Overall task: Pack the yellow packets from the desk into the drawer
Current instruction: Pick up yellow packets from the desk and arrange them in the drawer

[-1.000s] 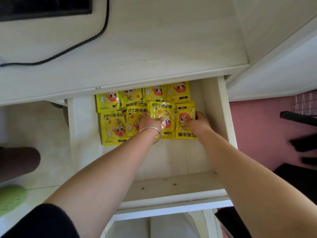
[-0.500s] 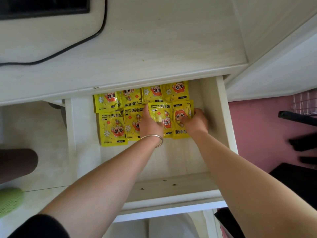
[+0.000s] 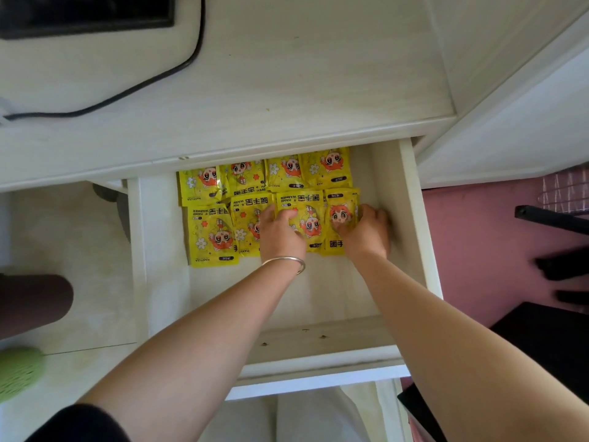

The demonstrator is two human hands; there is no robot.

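Several yellow packets (image 3: pixel 210 231) with a cartoon figure lie flat in two rows at the back of the open white drawer (image 3: pixel 420 250). My left hand (image 3: pixel 280 237), a bangle on its wrist, presses down on the middle packets of the front row. My right hand (image 3: pixel 369 234) holds the right edge of the rightmost front packet (image 3: pixel 341 205), thumb on its face and fingers curled at its side. The front half of the drawer floor is bare. No packets show on the desk top (image 3: pixel 287 74).
A black cable (image 3: pixel 127 90) and a dark device (image 3: pixel 86 11) lie at the desk's back left. The desk edge overhangs the back row of packets. A pink floor (image 3: pixel 478 250) with black objects (image 3: pixel 554 218) lies right of the drawer; a green thing (image 3: pixel 19 374) sits lower left.
Both hands have pushed the two right-hand front packets a little toward the back of the drawer, closer to the back row. My left thumb has spread to the left.
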